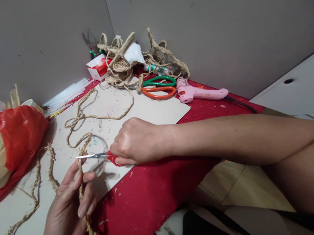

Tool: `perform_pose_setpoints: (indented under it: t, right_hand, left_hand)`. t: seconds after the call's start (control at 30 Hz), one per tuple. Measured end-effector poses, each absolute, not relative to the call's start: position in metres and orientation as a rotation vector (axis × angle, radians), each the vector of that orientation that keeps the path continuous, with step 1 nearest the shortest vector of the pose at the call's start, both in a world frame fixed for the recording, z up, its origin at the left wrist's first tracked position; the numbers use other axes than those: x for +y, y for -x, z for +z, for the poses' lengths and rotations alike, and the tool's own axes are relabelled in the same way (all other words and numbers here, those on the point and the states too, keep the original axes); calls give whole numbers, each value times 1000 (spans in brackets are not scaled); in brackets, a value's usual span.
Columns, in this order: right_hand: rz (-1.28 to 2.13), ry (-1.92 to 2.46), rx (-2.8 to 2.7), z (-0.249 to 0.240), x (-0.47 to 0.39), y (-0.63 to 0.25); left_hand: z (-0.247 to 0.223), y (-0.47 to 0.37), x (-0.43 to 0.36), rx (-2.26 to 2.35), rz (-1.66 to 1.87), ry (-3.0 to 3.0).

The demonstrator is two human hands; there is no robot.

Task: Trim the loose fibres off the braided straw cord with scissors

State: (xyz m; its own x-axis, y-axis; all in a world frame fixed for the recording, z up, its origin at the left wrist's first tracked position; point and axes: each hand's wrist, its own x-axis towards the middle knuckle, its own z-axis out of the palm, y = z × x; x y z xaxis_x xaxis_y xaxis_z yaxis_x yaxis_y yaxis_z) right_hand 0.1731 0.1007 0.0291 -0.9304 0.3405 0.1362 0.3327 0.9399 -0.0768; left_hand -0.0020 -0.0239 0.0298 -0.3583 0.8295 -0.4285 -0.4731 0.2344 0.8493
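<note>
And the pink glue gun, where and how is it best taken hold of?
Probably by the handle of the pink glue gun, from the near side across the red cloth: the slim handle points right with nothing over it, while its head crowds the green-and-orange scissors; grip short of the cord.

A red cloth-covered bench (159, 192) carries a flat white sheet (162, 111). Reckoned from the view's centre, a pink plastic glue gun (199, 93) lies at 2 o'clock, green-and-orange-handled scissors (160, 88) at 12, a heap of braided tan straw cord (120, 63) at 11, translucent glue sticks (69, 94) at 10. Thin looped tan straw cord (89, 117) crosses the sheet toward 9.
</note>
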Motion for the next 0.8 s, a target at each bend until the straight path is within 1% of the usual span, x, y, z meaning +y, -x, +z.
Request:
perform_pose_setpoints:
  t: [0.1, 0.27, 0.6, 0.8]
  right_hand:
    - [136, 518, -2886, 29, 102, -175]
    - [128, 562, -2796, 28, 103, -177]
    - [0, 495, -2869, 24, 100, -173]
    - [23, 479, -2886, 22, 98, -171]
  left_hand:
    - [31, 2, -23, 1327, 1431, -387]
    - [30, 3, -23, 1315, 1437, -384]
    - [23, 7, -23, 1315, 1395, -433]
    - [18, 8, -19, 1317, 1394, -524]
